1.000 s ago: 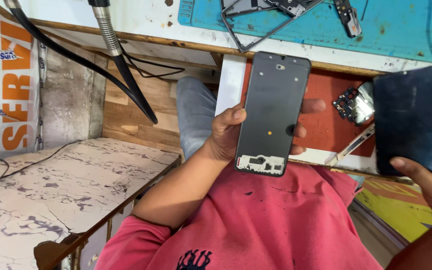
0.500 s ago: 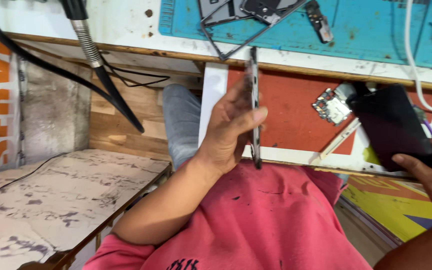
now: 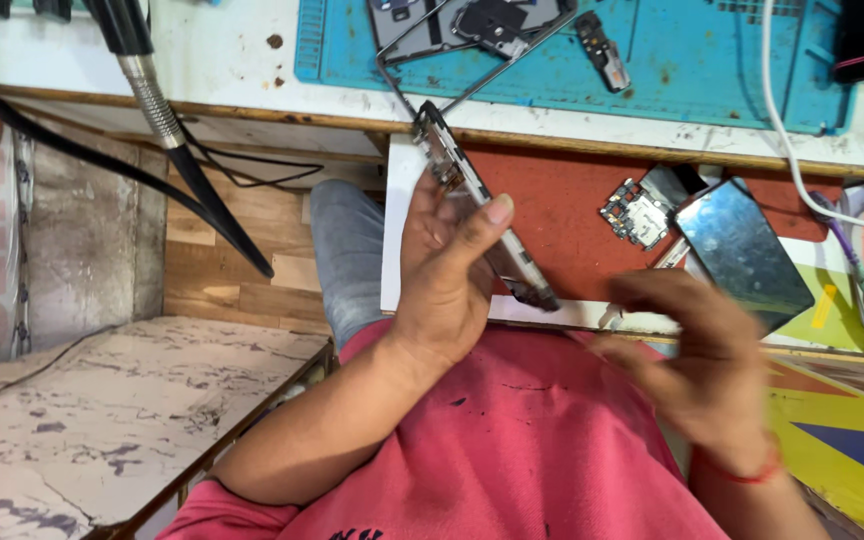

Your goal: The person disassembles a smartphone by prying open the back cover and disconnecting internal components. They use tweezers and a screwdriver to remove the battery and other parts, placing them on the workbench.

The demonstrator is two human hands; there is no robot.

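Note:
My left hand grips a dark phone body, turned edge-on and tilted, over a pulled-out drawer with a red lining. My right hand is blurred, fingers spread, with nothing in it, just below a dark glossy screen panel that lies at the drawer's right end. A small circuit board rests on the red lining beside the panel. I wear a pink shirt.
A blue work mat on the bench above carries a metal phone frame and a small part. A white cable runs down at right. A black flexible arm hangs at left over a marbled bench.
My left hand turned the phone body from face-on to edge-on. My right hand set the dark screen panel down on the drawer and let it go.

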